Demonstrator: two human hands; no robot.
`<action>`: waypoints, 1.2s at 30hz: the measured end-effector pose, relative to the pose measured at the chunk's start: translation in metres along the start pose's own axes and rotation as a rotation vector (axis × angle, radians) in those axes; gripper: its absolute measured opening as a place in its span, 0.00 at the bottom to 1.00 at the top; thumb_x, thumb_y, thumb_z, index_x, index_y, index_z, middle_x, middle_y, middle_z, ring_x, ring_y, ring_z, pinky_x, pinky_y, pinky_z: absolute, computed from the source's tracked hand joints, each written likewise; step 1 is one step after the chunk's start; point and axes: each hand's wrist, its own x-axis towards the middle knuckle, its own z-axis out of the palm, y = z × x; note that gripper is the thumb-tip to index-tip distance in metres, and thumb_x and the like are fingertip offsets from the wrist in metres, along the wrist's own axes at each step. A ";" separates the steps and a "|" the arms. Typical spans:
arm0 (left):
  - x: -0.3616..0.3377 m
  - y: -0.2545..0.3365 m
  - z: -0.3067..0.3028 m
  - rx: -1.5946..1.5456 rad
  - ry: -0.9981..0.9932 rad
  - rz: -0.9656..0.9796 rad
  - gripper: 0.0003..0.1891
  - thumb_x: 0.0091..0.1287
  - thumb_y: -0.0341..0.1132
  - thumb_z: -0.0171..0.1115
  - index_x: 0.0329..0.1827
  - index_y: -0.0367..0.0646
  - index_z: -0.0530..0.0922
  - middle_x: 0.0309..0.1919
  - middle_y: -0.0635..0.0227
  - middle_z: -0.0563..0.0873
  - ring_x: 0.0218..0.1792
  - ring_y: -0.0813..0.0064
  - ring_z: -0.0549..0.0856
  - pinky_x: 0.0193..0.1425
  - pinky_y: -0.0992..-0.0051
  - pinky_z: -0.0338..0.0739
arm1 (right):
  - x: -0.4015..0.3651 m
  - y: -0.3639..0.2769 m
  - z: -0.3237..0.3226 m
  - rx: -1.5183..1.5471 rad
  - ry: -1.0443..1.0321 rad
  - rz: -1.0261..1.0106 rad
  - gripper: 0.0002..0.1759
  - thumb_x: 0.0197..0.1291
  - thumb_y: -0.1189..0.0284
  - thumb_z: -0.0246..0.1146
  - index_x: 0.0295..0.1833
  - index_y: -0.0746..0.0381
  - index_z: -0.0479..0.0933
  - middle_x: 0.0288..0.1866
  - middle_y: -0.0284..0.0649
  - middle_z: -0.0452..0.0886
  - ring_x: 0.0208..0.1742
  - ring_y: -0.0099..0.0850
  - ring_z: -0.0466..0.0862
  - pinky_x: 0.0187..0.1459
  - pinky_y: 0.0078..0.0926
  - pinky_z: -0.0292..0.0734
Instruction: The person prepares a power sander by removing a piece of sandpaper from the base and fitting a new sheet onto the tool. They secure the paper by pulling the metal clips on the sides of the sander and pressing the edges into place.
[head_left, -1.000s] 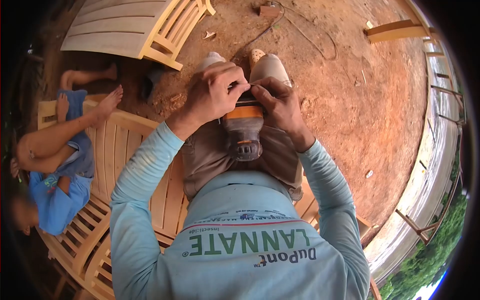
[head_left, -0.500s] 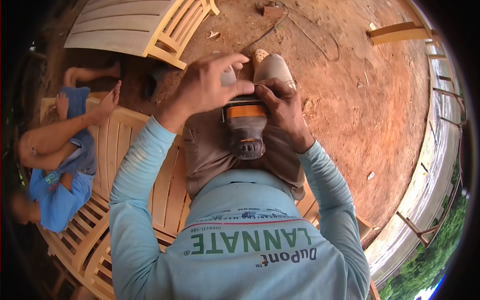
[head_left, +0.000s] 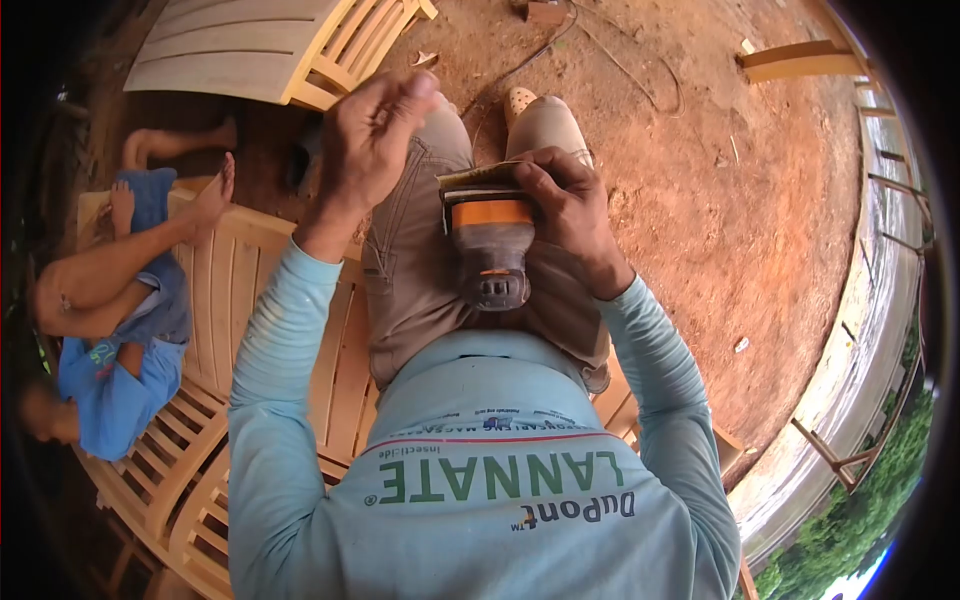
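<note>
An orange and black power sander (head_left: 490, 250) rests in my lap between my thighs, its flat pad facing away from me. A worn, brownish sheet of sandpaper (head_left: 475, 180) lies along the pad, its near edge bent up. My right hand (head_left: 570, 205) is closed at the pad's right end, thumb and fingers pinching the sandpaper there. Raised above my left thigh, my left hand (head_left: 370, 145) is apart from the sander. Its fingers are curled in with the thumb against them; whatever they hold, if anything, is hidden.
I sit on slatted wooden furniture (head_left: 335, 350). Another person (head_left: 125, 370) in blue lies on it at left. A wooden bench (head_left: 225, 45) stands ahead at left. A cord (head_left: 540, 60) runs over the dirt ground (head_left: 720, 250). A wooden piece (head_left: 800, 65) is at far right.
My left hand has drawn away from the sander, up and to the left, its fingers curling in. My right hand stays at the pad, and the sandpaper edge now shows.
</note>
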 end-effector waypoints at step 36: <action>-0.021 0.000 0.024 0.238 -0.472 0.047 0.09 0.78 0.35 0.80 0.52 0.38 0.96 0.40 0.59 0.98 0.40 0.72 0.94 0.45 0.68 0.88 | 0.007 -0.036 -0.024 -0.330 -0.211 -0.076 0.12 0.81 0.71 0.73 0.60 0.66 0.92 0.54 0.40 0.96 0.57 0.26 0.92 0.62 0.31 0.87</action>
